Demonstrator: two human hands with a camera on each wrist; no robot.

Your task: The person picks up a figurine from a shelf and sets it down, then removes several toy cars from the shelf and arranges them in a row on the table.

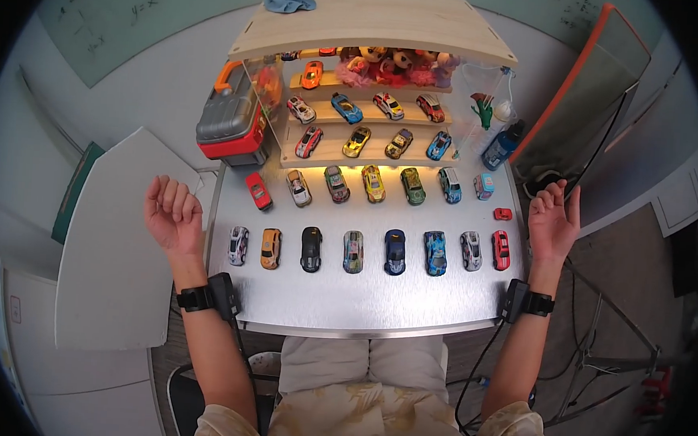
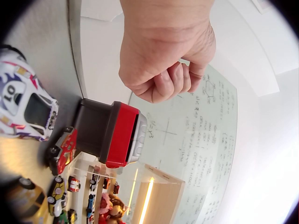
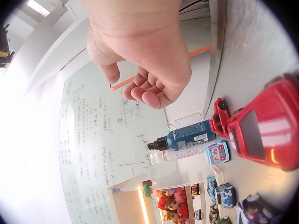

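Observation:
My left hand is raised off the metal tabletop's left edge, palm up, its fingers folded in toward the palm and holding nothing. Nearest to it on the table is a white toy car with purple markings and the number 01. Off the right edge, my right hand is also held up and holds nothing; its fingers are loosely bent, with the thumb apart. A red toy car with white stripes and a smaller red car are closest to it. Between the hands, several toy cars, including a black one, form a front row.
Behind the rows stands a lit wooden display shelf with more cars and dolls. A grey-red toolbox is at its left, a blue spray bottle at its right. Cables run from both wrist cameras. A white panel stands left of the table.

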